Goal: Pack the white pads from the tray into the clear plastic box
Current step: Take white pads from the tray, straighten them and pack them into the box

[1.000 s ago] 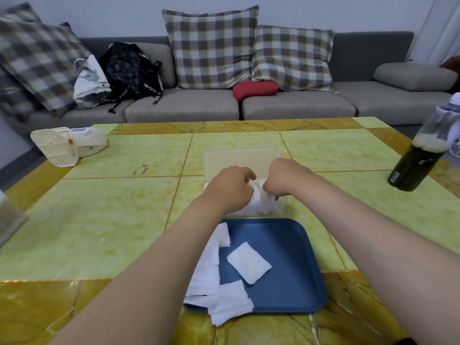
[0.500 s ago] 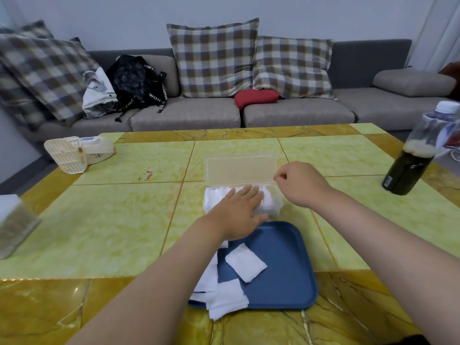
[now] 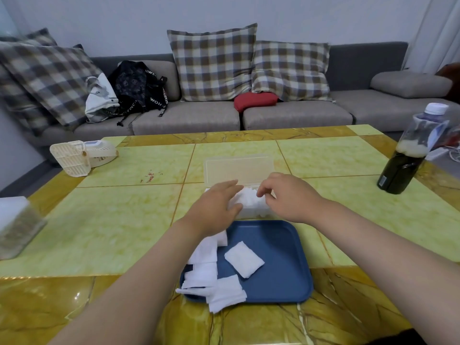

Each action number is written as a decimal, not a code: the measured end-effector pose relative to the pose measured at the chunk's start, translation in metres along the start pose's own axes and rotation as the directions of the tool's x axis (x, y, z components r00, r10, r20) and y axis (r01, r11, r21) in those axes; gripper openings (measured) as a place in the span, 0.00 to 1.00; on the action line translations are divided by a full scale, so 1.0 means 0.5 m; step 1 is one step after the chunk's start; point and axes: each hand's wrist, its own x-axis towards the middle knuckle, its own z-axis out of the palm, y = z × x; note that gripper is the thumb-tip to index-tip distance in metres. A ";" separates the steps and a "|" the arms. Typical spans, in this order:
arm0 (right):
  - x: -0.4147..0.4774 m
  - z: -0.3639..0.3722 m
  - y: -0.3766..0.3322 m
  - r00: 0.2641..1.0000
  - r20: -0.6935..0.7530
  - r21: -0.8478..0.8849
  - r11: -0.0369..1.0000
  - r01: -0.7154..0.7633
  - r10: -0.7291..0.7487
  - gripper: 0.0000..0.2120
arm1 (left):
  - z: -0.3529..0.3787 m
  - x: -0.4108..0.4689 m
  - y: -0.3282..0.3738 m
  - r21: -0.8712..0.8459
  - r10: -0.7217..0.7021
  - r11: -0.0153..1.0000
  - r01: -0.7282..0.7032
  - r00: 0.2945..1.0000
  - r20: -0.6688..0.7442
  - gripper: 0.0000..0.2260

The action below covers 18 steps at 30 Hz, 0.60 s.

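White pads (image 3: 202,255) lie loose along the left side of the blue tray (image 3: 286,257), overlapping, and one hangs over the tray's near edge. A single pad (image 3: 244,258) sits nearer the tray's middle.

Just beyond the tray's far edge, the left hand (image 3: 214,205) lies flat, fingers straight, on the pads already in the clear plastic box (image 3: 251,212). The box's lid (image 3: 239,168) stands tipped up on the side away from the tray.

Beyond the tray's far right corner, the right hand (image 3: 286,195) hovers with its fingers curled down onto the packed pads. I cannot tell whether it pinches one.

The step looks like settling the stack. It probably goes best with even, flat pressure from the left palm while the right fingertips tuck stray corners under the rim. The light box may slide on the surface (image 3: 112,220), so it needs steadying.
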 end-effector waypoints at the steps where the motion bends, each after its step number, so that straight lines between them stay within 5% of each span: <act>1: -0.002 -0.002 -0.014 1.000 0.000 0.024 0.999 0.025 -0.025 0.13 | -0.009 -0.008 -0.003 0.016 0.008 1.000 -0.007 0.998 -0.057 0.20; 4: -0.013 0.003 -0.055 0.974 0.216 0.103 0.994 0.044 -0.065 0.11 | -0.032 -0.038 -0.006 -0.027 -0.043 0.999 0.041 0.996 -0.076 0.11; 8: -0.028 0.028 -0.089 0.870 0.488 0.083 0.996 0.033 -0.070 0.18 | -0.046 -0.086 -0.003 -0.060 -0.137 0.988 0.145 0.983 0.119 0.10; 11: -0.029 0.043 -0.098 0.834 0.550 0.025 0.999 0.042 -0.049 0.27 | -0.046 -0.107 -0.006 -0.079 -0.163 0.979 0.186 0.957 0.239 0.12; 18: -0.029 0.049 -0.115 0.822 0.569 0.032 0.999 0.023 -0.037 0.14 | -0.045 -0.108 -0.001 -0.214 -0.150 0.950 0.228 0.934 0.325 0.16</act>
